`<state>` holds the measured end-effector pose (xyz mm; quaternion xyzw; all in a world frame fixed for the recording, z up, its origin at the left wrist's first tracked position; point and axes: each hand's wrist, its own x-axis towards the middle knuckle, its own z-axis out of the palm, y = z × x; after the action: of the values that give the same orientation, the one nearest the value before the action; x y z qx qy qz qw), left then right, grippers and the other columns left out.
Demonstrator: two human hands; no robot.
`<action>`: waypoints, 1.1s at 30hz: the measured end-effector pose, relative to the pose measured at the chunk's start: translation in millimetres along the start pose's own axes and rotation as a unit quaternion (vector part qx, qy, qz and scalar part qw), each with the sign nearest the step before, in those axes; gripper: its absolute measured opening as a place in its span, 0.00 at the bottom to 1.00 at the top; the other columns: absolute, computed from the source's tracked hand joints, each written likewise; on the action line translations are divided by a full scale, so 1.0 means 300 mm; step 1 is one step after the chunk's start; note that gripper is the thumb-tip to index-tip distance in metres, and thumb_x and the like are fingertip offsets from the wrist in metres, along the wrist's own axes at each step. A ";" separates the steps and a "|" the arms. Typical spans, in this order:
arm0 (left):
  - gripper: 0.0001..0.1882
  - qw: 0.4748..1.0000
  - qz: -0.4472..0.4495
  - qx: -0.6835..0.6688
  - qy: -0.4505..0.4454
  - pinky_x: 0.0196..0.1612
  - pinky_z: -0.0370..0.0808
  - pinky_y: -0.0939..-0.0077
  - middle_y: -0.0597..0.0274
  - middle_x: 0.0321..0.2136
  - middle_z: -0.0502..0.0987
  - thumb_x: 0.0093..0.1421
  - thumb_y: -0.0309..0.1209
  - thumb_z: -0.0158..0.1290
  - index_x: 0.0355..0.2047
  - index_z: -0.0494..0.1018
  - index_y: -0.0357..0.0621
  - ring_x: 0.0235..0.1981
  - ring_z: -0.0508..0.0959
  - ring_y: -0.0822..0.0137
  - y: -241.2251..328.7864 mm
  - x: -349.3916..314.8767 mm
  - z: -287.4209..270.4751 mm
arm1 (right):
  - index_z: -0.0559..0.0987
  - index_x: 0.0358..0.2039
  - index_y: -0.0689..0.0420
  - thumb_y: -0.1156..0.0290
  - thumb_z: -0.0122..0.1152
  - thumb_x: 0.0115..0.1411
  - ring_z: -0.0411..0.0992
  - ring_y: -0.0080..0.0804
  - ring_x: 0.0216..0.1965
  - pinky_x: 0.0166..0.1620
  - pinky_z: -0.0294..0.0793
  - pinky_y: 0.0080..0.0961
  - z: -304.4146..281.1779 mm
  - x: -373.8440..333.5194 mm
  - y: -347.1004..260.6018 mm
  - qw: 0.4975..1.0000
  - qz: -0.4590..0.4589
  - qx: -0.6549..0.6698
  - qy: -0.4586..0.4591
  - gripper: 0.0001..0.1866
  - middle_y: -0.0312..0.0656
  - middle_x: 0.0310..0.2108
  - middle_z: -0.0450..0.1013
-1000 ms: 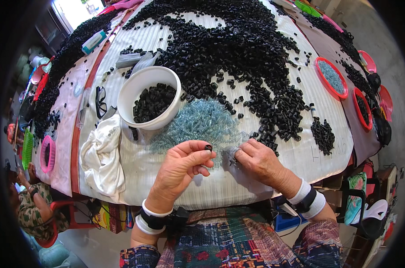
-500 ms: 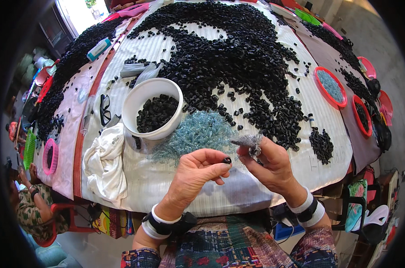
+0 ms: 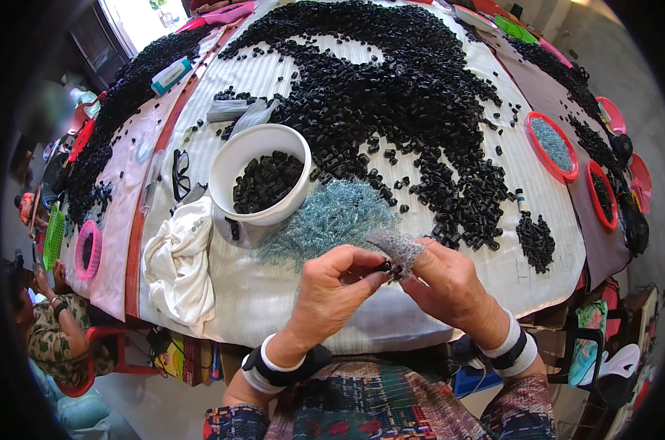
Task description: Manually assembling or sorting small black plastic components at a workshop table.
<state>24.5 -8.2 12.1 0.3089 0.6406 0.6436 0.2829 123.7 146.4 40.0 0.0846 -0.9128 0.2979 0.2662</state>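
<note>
In the head view, the left hand (image 3: 334, 287) pinches a small black part (image 3: 384, 266) between its thumb and forefinger, above the near part of a white-covered table (image 3: 253, 308). The right hand (image 3: 453, 282) is brought in close beside it, its fingers bent, with a grey fuzzy piece (image 3: 397, 251) at the fingertips (whether it is worn or grasped, I cannot tell). The small black part lies right by the lower edge of that grey piece; contact between the 2 is too small to make out.

Just beyond the hands spreads a heap of pale blue bits (image 3: 331, 214), looking thin and translucent. To its left stands a white bowl (image 3: 297, 189) partly filled with black pieces (image 3: 270, 180). Behind them, a large black pile (image 3: 391, 95) covers much of the table, and a smaller black pile (image 3: 535, 243) sits apart to the right.

On the left side lie a crumpled white cloth (image 3: 174, 271) and dark-framed glasses (image 3: 180, 177). At the right are 2 red containers: an upper red basket (image 3: 569, 176) of pale blue bits and a lower red basket (image 3: 609, 225) with dark contents.
</note>
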 end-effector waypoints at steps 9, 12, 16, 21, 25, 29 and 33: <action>0.11 0.971 -0.100 -0.216 -0.022 0.33 0.76 0.82 0.60 0.32 0.79 0.55 0.23 0.58 0.39 0.75 0.34 0.33 0.79 0.74 -0.008 0.009 -0.007 | 0.74 0.48 0.61 0.85 0.62 0.45 0.76 0.34 0.32 0.35 0.77 0.26 0.039 -0.030 0.018 0.995 0.068 0.057 0.037 0.26 0.44 0.32 0.76; 0.12 0.960 -0.106 -0.255 -0.056 0.32 0.77 0.81 0.57 0.33 0.79 0.55 0.24 0.58 0.39 0.74 0.33 0.32 0.79 0.72 -0.038 0.011 -0.023 | 0.74 0.48 0.60 0.88 0.59 0.43 0.76 0.35 0.32 0.36 0.77 0.27 0.034 -0.026 0.005 0.989 0.086 0.090 0.081 0.27 0.44 0.33 0.75; 0.11 0.952 -0.123 -0.274 -0.055 0.31 0.77 0.81 0.56 0.32 0.79 0.55 0.23 0.58 0.39 0.74 0.33 0.31 0.79 0.71 -0.029 0.014 -0.020 | 0.74 0.49 0.60 0.90 0.56 0.41 0.75 0.38 0.35 0.36 0.77 0.29 0.012 -0.022 0.009 0.989 0.086 0.091 0.076 0.30 0.45 0.36 0.75; 0.11 0.951 -0.125 -0.281 -0.025 0.30 0.78 0.81 0.56 0.30 0.79 0.55 0.22 0.58 0.39 0.74 0.32 0.29 0.79 0.71 -0.034 0.014 -0.028 | 0.74 0.47 0.59 0.88 0.56 0.45 0.75 0.35 0.34 0.34 0.76 0.27 -0.034 -0.017 0.050 0.989 0.118 0.049 0.072 0.25 0.44 0.33 0.75; 0.08 0.950 -0.143 -0.279 -0.009 0.28 0.78 0.79 0.52 0.30 0.79 0.54 0.19 0.55 0.36 0.74 0.36 0.27 0.79 0.69 -0.043 0.013 -0.037 | 0.74 0.45 0.60 0.86 0.55 0.51 0.74 0.30 0.30 0.32 0.73 0.22 -0.055 -0.056 0.141 0.981 0.178 -0.029 0.071 0.18 0.43 0.31 0.74; 0.08 0.948 -0.155 -0.278 -0.011 0.28 0.79 0.79 0.52 0.31 0.79 0.55 0.19 0.55 0.36 0.74 0.36 0.27 0.80 0.69 -0.044 0.017 -0.042 | 0.75 0.37 0.61 0.85 0.57 0.44 0.70 0.41 0.32 0.36 0.72 0.31 -0.019 -0.099 0.208 0.982 0.081 -0.168 -0.013 0.16 0.43 0.27 0.71; 0.08 0.944 -0.158 -0.289 -0.020 0.27 0.79 0.79 0.52 0.31 0.79 0.55 0.20 0.55 0.37 0.73 0.36 0.27 0.80 0.69 -0.050 0.021 -0.042 | 0.75 0.34 0.59 0.80 0.58 0.44 0.69 0.38 0.33 0.37 0.72 0.29 0.011 -0.112 0.232 0.968 0.079 -0.231 -0.054 0.13 0.41 0.27 0.71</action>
<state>10.2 -11.3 -2.5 0.1218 0.4621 0.7415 0.4709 128.8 200.4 -14.8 -0.0358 -0.9736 0.0942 0.2049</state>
